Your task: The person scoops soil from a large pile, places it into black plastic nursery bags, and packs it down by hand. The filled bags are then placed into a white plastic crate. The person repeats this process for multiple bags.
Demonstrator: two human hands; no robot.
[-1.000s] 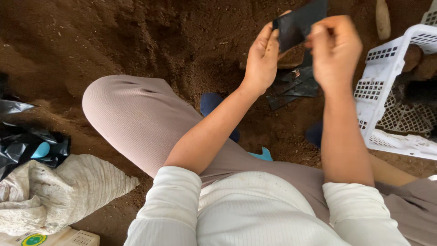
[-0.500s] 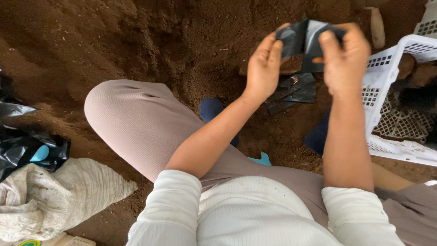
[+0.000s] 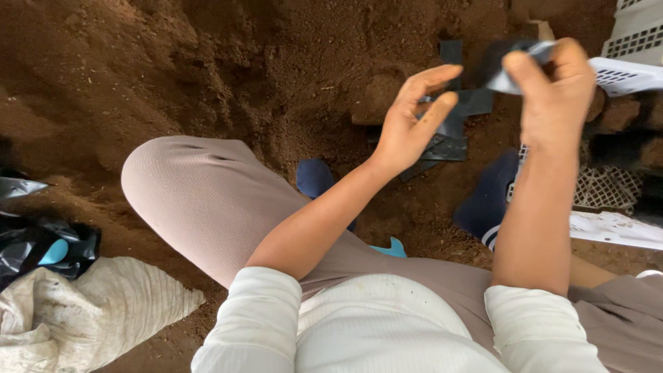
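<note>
The right hand (image 3: pixel 552 90) pinches a thin black plastic bag (image 3: pixel 507 65) up over the soil (image 3: pixel 207 69); the left hand (image 3: pixel 411 124) hovers open and empty beside it. It looks feather-light, limp and slippery, best gripped at its rim.

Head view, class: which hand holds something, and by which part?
The right hand pinches a small black plastic bag at its upper edge; the left hand is open, holding nothing.

two hands (image 3: pixel 407 128), one white basket (image 3: pixel 625 69), one black bag (image 3: pixel 41 245), one pale sack (image 3: pixel 90 314).
</note>
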